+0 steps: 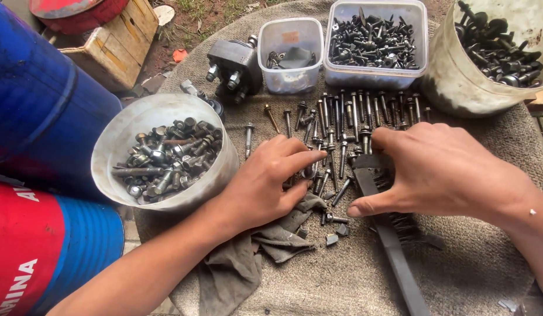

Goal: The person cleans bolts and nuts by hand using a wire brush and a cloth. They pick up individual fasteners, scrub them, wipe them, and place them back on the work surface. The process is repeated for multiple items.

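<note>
two blue drums (43, 93) stood at 9 o'clock, the lower one banded red. a grey cloth-covered work surface (470, 257) filled the rest of the view. two round white tubs sat on it: one tub of bolts and nuts (116, 137) at 9 o'clock of the hands, one dirty tub of dark bolts (453, 76) at 1 o'clock. two clear rectangular boxes stood at 12 o'clock: the larger box (374, 73) heaped with dark screws, the smaller box (290, 82) nearly empty. one black metal part with studs (233, 67) lay at 11 o'clock. one wooden crate (110, 50) sat beyond it on the ground.

right hand (441, 172): palm down, fingers curled over the head of one black wire brush (394, 246), thumb pressed to the side of its handle; a loose closed grip on the brush. the handle ran toward 5 o'clock.

left hand (265, 181): palm down, half open, index finger extended toward 3 o'clock, tip touching the loose bolts (342, 158) at centre. whether it pinched one could not be told. the heel of the hand rested on one crumpled grey rag (242, 263).

bolts on the cloth: a row of roughly twenty upright-laid bolts (353, 111) at 12 o'clock of the hands, plus about ten scattered between the hands; exact count not possible, hands covered some.
</note>
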